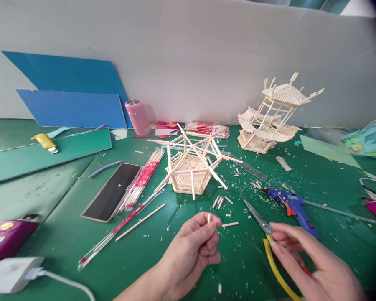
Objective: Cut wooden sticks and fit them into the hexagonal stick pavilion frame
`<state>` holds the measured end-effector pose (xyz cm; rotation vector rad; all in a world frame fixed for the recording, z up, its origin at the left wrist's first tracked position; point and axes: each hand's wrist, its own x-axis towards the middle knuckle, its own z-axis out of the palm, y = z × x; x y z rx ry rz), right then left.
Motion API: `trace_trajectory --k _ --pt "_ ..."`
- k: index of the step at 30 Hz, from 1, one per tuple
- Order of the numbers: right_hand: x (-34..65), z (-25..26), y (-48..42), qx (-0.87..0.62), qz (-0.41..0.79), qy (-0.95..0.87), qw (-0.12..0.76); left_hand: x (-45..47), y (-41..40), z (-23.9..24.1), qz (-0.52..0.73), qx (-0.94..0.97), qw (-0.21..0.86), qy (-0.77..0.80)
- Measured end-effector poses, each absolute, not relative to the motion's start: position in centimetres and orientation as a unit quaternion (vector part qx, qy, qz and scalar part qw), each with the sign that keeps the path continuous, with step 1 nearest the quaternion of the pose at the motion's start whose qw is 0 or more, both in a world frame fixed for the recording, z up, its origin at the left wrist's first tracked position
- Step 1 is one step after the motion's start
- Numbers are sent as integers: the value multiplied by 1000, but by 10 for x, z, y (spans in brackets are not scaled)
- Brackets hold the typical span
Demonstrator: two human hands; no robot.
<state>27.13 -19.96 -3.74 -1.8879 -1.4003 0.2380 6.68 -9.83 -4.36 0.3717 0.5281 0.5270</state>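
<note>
In my left hand (pixel 196 242), at the lower middle, a short wooden stick piece (pixel 209 218) stands pinched between thumb and forefinger. My right hand (pixel 310 259) is closed around needle-nose pliers (pixel 259 218) with yellow-and-red handles; their tip points up and left, apart from the stick. Just beyond my left hand stands a hexagonal stick frame (pixel 192 167), long sticks jutting out from its top. Several cut stick pieces (pixel 219 202) lie between it and my hands. A blue glue gun (pixel 291 205) rests beyond my right hand.
A finished-looking stick pavilion (pixel 275 113) stands at the back right. Left of the frame lie a phone (pixel 113 192), packs of sticks (pixel 144 179) and a loose stick (pixel 141 221). A pink bottle (pixel 138 118), yellow cutter (pixel 45 142) and white charger (pixel 14 274) are farther left.
</note>
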Motion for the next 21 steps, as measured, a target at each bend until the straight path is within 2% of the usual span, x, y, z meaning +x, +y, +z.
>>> trace_trajectory --k 5,8,21 --pt "220 -30 -160 -627 280 -582 435 63 -103 -38 241 192 923 232" --pt "203 -30 -146 -591 347 -557 469 61 -104 -36 259 191 924 206" --pt "186 -39 -136 -637 267 -472 548 64 -106 -47 272 115 954 59"
